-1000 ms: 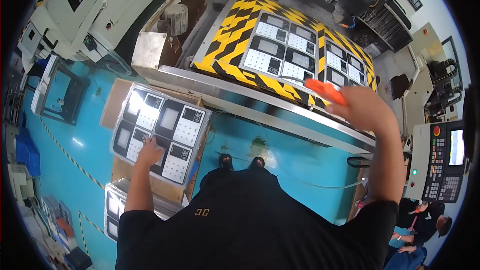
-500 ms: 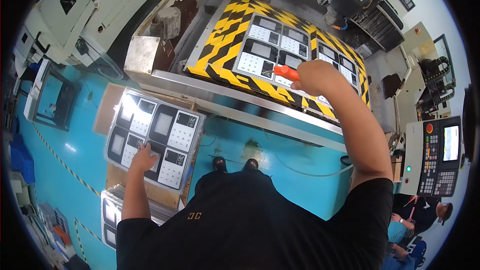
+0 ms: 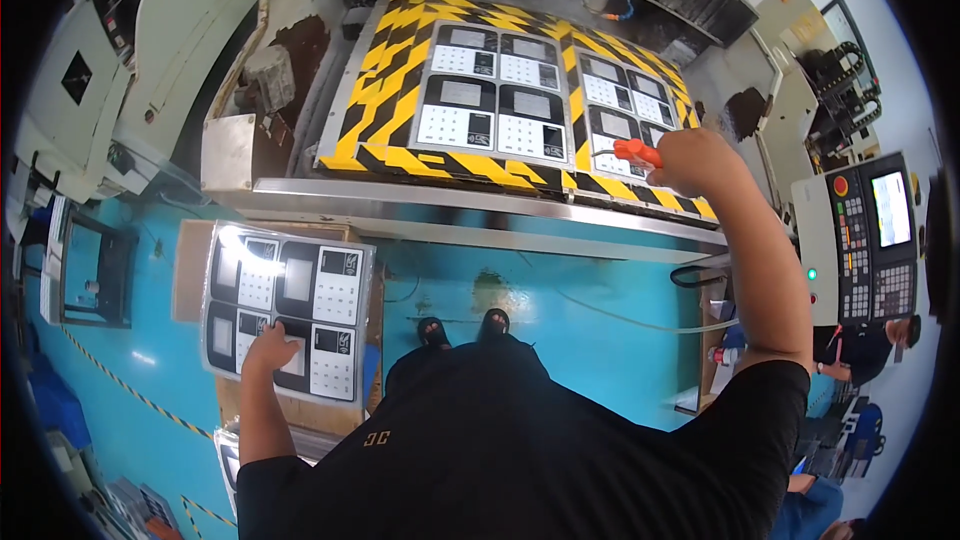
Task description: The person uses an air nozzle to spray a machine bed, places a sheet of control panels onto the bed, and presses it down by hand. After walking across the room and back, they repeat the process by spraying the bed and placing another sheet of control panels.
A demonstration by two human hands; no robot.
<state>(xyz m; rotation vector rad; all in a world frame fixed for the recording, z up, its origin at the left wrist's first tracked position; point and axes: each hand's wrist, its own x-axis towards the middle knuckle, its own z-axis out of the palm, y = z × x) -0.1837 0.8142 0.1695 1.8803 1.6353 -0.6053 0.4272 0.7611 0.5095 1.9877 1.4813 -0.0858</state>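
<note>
My right hand [image 3: 697,162] is closed around an orange-red air blow gun [image 3: 636,152] with a thin bent metal nozzle. Its tip points left, over the near part of the right printed panel sheet [image 3: 603,95] on the machine bed. Beside that sheet lies the left panel sheet [image 3: 497,135], with black and white keypad panels. My left hand [image 3: 268,348] rests, fingers apart, on a stack of similar glossy sheets [image 3: 337,290] at the lower left. Nothing shows in its grip.
Yellow-black striped tape [image 3: 395,80] frames the sheets on the bed. A metal ledge [image 3: 480,215] runs along its front. A control panel [image 3: 870,240] stands at right, with another person [image 3: 850,350] beyond it. A hose [image 3: 640,325] crosses the blue floor.
My right hand and the air blow gun have moved right, from the left sheet to the right one. My left hand stays on the stack. The whole view has shifted and turned slightly.
</note>
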